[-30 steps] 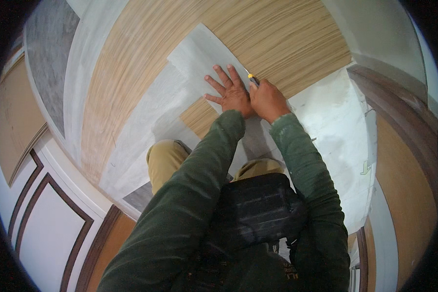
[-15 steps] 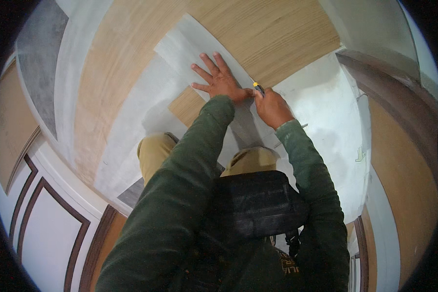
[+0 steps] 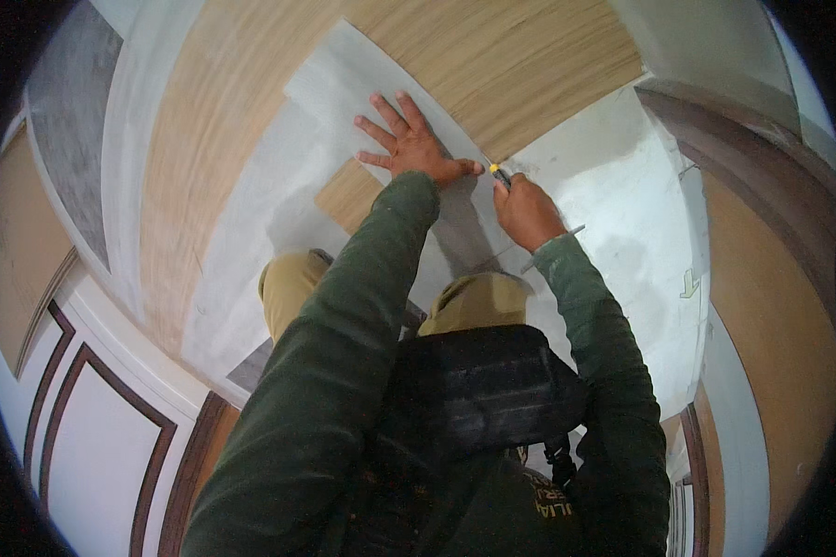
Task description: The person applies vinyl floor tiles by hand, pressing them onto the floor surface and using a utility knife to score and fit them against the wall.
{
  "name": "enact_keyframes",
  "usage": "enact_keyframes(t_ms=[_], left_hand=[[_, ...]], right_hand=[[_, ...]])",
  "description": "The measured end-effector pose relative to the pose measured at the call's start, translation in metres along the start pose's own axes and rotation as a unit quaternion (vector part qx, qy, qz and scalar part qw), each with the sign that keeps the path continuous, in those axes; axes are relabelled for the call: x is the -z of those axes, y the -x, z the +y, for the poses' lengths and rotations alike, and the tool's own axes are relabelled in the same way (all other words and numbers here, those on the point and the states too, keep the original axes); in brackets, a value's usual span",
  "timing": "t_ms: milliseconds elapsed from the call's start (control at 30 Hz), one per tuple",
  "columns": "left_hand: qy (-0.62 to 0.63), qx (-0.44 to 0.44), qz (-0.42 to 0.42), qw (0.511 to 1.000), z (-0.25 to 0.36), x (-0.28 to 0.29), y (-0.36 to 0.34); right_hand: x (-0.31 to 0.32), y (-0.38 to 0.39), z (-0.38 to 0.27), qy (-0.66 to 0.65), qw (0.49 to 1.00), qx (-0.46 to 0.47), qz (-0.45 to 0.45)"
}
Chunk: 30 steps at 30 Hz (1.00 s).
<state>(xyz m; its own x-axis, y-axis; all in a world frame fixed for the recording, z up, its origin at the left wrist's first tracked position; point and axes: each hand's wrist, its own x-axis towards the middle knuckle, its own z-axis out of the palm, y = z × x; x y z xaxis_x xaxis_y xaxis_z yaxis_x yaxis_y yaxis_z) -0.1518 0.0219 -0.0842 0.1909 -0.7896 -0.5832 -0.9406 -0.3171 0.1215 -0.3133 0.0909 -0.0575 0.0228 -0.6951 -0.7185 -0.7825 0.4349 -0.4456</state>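
My left hand (image 3: 409,148) lies flat with fingers spread on a pale grey-white sheet (image 3: 330,79), its thumb stretched toward the sheet's right edge. That sheet rests partly over wood-grain flooring (image 3: 529,70). In my right hand (image 3: 532,213) is a utility knife (image 3: 500,174) with a yellow and black body, gripped with the fingers wrapped round it. Its tip points away from me, at the sheet's right edge by the near corner of the wood-grain surface. The blade itself is too small to make out. A smaller wood-grain piece (image 3: 347,195) shows beside my left wrist.
Bare whitish floor (image 3: 622,204) stretches right of my right hand, with a thin dark rod-like thing (image 3: 576,229) by my wrist. My knees (image 3: 478,297) are close below. White panelled woodwork with brown trim (image 3: 107,446) stands left; a brown curved edge (image 3: 743,144) borders the right.
My right hand has drawn the knife a short way toward me and to the right along the sheet's edge. My left hand stays pressed in place. The view has shifted slightly.
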Motion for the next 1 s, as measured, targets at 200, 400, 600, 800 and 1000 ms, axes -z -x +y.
enact_keyframes(t_ms=[200,400,600,800,1000], left_hand=[[0.014,-0.018,-0.032,0.999,-0.001,0.004,0.003],[0.007,-0.002,-0.032,0.999,0.001,0.005,0.0],[0.011,-0.017,-0.021,1.0,-0.002,0.002,0.002],[0.012,-0.01,-0.02,1.0,-0.001,0.003,0.0],[0.004,-0.015,-0.006,1.0,0.0,-0.002,0.0]], right_hand=[[-0.003,0.01,0.009,-0.005,1.0,-0.007,0.002],[-0.005,0.018,0.021,-0.003,1.0,-0.001,0.002],[-0.004,0.019,0.02,-0.003,1.0,-0.014,0.0],[0.001,0.018,0.018,0.008,1.0,-0.013,-0.012],[-0.001,0.038,0.042,0.013,0.998,-0.058,-0.027]])
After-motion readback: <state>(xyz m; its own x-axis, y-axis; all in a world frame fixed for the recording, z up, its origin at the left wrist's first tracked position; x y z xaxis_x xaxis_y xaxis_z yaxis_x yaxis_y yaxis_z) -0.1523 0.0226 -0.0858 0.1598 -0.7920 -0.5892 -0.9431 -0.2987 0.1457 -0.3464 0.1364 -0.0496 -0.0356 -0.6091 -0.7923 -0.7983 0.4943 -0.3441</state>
